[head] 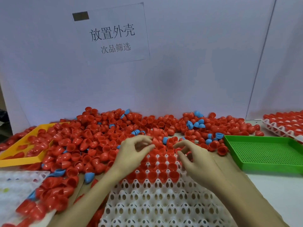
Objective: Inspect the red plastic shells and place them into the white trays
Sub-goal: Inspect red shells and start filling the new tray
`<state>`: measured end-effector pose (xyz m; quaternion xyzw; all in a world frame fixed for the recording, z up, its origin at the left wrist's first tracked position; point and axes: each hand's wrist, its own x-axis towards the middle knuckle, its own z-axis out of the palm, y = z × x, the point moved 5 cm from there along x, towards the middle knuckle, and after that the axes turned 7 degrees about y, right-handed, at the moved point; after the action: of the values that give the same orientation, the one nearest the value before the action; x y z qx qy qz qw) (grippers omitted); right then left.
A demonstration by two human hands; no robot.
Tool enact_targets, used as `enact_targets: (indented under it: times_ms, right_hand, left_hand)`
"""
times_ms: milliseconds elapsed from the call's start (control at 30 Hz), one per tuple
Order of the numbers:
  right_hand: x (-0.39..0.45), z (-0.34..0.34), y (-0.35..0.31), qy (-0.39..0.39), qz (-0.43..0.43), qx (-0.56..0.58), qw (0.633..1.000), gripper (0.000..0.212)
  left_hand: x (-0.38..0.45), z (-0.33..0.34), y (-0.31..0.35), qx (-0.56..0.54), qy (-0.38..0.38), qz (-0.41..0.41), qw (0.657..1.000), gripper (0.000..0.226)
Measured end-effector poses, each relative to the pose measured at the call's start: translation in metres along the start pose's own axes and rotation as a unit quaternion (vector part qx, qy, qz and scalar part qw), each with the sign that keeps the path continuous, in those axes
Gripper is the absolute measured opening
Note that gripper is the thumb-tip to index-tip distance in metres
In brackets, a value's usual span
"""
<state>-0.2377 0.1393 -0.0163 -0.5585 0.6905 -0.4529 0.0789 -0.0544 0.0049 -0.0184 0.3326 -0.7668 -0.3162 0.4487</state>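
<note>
A large pile of red plastic shells (101, 138), with a few blue ones mixed in, covers the table's far half. In front of me lies a white tray (164, 202); red shells (162, 175) fill cups in its far rows, and its near rows are bare. My left hand (132, 153) hovers at the tray's far edge, thumb and index fingertip pinching a red shell (156, 141). My right hand (195, 158) is beside it over the tray's far right part, fingers loosely curled with thumb and index apart, holding nothing.
A yellow tray (19, 158) at the left holds red shells. A green perforated tray (262, 153) sits at the right. Behind it is a white tray (278, 128) full of red shells. More white trays (11, 189) lie at the near left. A wall with a paper sign (113, 33) closes the back.
</note>
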Motion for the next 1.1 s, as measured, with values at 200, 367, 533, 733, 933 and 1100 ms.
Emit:
enact_targets:
  times_ms: [200, 367, 533, 733, 933, 1100]
  right_hand:
    - [-0.005, 0.012, -0.015, -0.07, 0.056, 0.213, 0.973, 0.036]
    - [-0.008, 0.015, -0.021, -0.115, 0.009, 0.22, 0.969, 0.025]
    - [-0.007, 0.012, -0.016, -0.105, 0.028, 0.266, 0.958, 0.023]
    - [-0.009, 0.014, -0.018, -0.151, 0.013, 0.301, 0.942, 0.029]
    - [-0.008, 0.014, -0.02, -0.144, 0.003, 0.272, 0.951, 0.031]
    - [-0.008, 0.015, -0.019, -0.115, 0.022, 0.282, 0.952, 0.026]
  left_hand:
    - [-0.061, -0.002, 0.016, -0.066, -0.042, -0.02, 0.997, 0.013]
    - [-0.071, -0.001, 0.021, -0.076, -0.089, 0.01, 0.993, 0.016]
    - [-0.074, 0.002, 0.019, -0.187, -0.076, -0.057, 0.978, 0.04]
    - [-0.073, -0.01, 0.026, -0.11, 0.025, 0.015, 0.993, 0.048]
    - [-0.078, -0.011, 0.037, -0.018, 0.052, 0.118, 0.991, 0.051]
    - [-0.077, -0.011, 0.038, 0.013, 0.065, 0.151, 0.986, 0.051]
